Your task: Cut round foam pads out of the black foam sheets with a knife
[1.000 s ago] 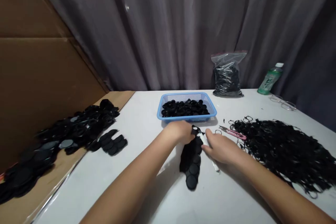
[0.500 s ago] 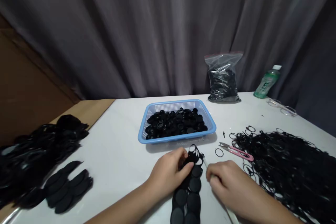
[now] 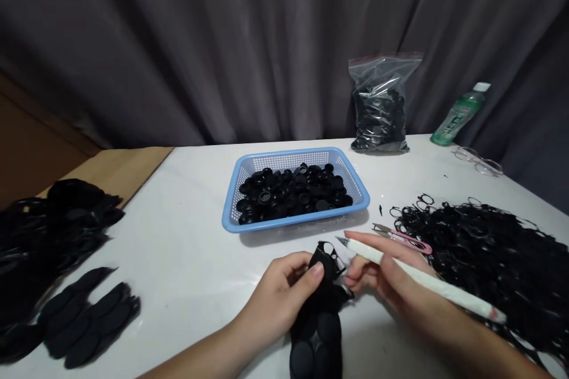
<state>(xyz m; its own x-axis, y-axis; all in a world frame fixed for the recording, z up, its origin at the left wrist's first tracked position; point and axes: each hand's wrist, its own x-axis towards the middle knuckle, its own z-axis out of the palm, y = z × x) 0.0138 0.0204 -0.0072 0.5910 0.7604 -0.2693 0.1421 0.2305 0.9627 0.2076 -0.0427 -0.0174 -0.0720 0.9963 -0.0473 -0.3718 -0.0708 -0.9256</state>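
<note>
Your left hand [image 3: 278,293] has its fingers [image 3: 306,266] closed on the upper end of a strip of black die-cut discs [image 3: 317,334], which sits toward the front edge of the white tabletop [image 3: 178,207], near its centre (the lower end runs out of view). Your right hand [image 3: 386,275] grips a white pointed tool [image 3: 418,272] between its fingers [image 3: 355,275], with the metal tip just beside the strip's upper end.

Behind the strip is a blue plastic basket [image 3: 229,213] of black discs [image 3: 288,192]. To the right lie pink-handled thread snips [image 3: 402,243] and a tangle of black rings [image 3: 480,254]. Further back are a zip bag [image 3: 380,106], a green bottle [image 3: 457,115] and eyeglasses [image 3: 478,161]. Black disc pieces [image 3: 84,320] occupy the left edge.
</note>
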